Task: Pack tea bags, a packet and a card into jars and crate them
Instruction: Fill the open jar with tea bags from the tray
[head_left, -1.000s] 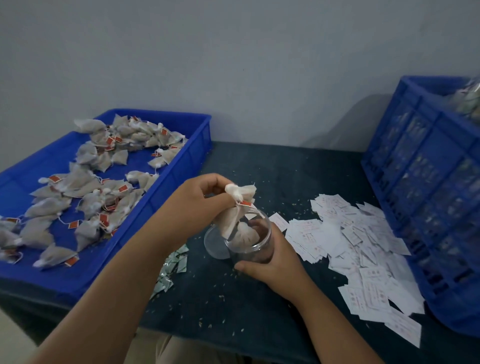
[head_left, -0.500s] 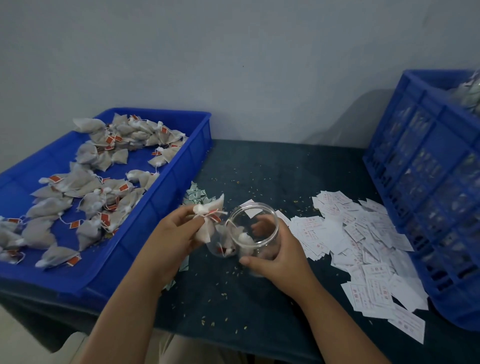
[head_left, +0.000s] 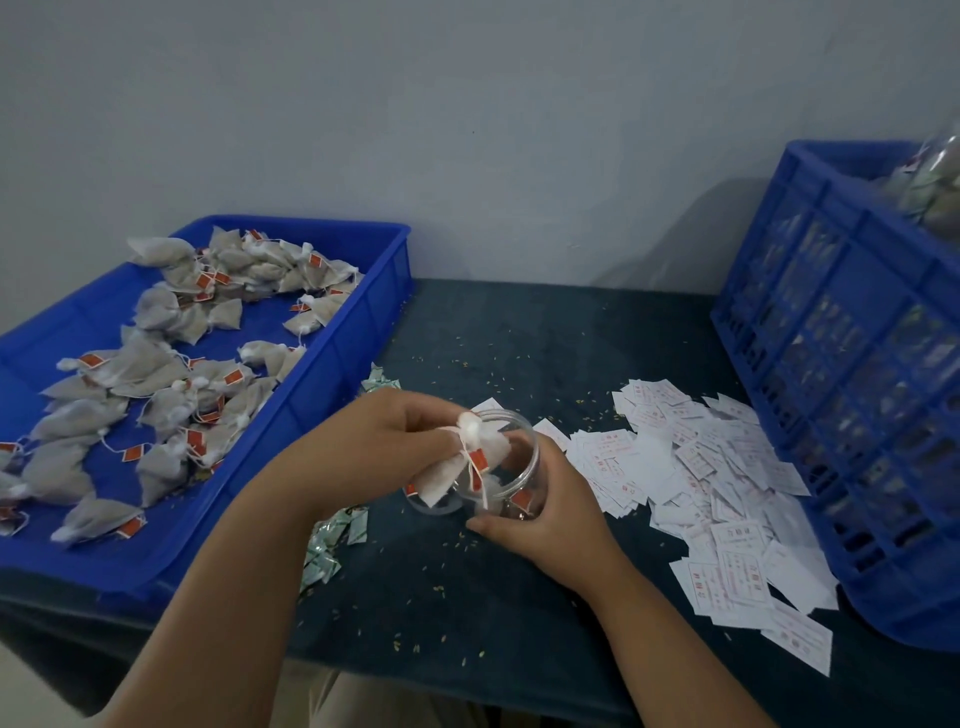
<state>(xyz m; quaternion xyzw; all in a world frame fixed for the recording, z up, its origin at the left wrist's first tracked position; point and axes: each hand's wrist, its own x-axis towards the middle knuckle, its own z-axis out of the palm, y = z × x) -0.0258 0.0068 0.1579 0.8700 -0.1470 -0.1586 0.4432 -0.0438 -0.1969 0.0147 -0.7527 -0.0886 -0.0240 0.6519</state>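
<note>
Tea bags have moved from just left of the jar to over its mouth, pinched in a bunch by curled fingertips of the left hand; the right hand is wrapped round the jar, tilting the mouth toward the bunch. Risk: bunch looks wider than the opening, so a bag or tag string trailing below the fingertips may snag the rim and drop onto the table.

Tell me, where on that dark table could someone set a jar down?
Bare table lies at the back, between the blue tray and the blue crate, and along the near edge. Crowded: cards on the right, packets beside the tray.
</note>
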